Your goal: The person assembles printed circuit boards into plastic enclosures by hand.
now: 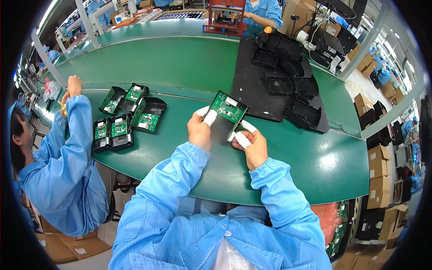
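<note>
A green circuit board (228, 108), with a white label and a dark edge along its sides, is held tilted above the green table. My left hand (200, 129), with white finger covers, grips its left side. At its lower right corner my right hand (251, 146) pinches it between thumb and fingers, also in white covers. Whether a black casing sits behind the board I cannot tell. To the left, several black casings with green boards in them (119, 127) lie grouped on the table.
Empty black casings (302, 110) are piled on a black mat (252, 90) at the right. At the left, a co-worker in blue (72, 144) rests elbows by the table. A red fixture (223, 18) stands across the green tabletop (180, 56); a tray of boards (335, 225) sits below right.
</note>
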{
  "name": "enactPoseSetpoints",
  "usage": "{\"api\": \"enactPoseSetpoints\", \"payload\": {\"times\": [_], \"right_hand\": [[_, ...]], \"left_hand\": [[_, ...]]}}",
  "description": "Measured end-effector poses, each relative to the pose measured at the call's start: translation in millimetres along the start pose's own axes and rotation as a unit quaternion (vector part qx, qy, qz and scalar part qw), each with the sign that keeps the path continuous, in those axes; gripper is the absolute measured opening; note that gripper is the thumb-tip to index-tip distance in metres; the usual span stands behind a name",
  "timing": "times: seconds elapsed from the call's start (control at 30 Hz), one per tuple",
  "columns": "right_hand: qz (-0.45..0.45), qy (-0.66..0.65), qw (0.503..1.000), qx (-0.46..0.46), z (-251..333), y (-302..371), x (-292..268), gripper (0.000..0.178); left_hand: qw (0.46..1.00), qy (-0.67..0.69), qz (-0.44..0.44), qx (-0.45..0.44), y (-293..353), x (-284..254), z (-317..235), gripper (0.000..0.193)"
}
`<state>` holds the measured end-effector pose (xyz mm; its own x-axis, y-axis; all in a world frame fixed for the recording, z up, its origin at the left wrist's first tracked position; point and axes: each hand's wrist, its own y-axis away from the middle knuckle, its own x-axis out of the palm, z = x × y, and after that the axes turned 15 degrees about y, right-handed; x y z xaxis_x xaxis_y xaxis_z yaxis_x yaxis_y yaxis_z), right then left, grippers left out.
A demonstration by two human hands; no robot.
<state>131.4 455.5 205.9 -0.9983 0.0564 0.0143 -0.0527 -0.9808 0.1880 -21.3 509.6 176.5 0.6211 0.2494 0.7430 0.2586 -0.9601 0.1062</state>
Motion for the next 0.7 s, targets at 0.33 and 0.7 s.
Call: {"api": "enactPoseSetpoints", "payload": {"times": [0.33,0.7], "right_hand": [[0.029,0.063,0.996,-0.048,-10,-10,-7,0.049],[-0.103,0.624,0.609,-0.478,-7,40,-90,0.044]], "left_hand": [[1.000,0.021,0.006,-0.015,-9,-1,-6,0.024],[0.648,-0.678,0.010,0.346,-29,-60,-148,0.034]]}}
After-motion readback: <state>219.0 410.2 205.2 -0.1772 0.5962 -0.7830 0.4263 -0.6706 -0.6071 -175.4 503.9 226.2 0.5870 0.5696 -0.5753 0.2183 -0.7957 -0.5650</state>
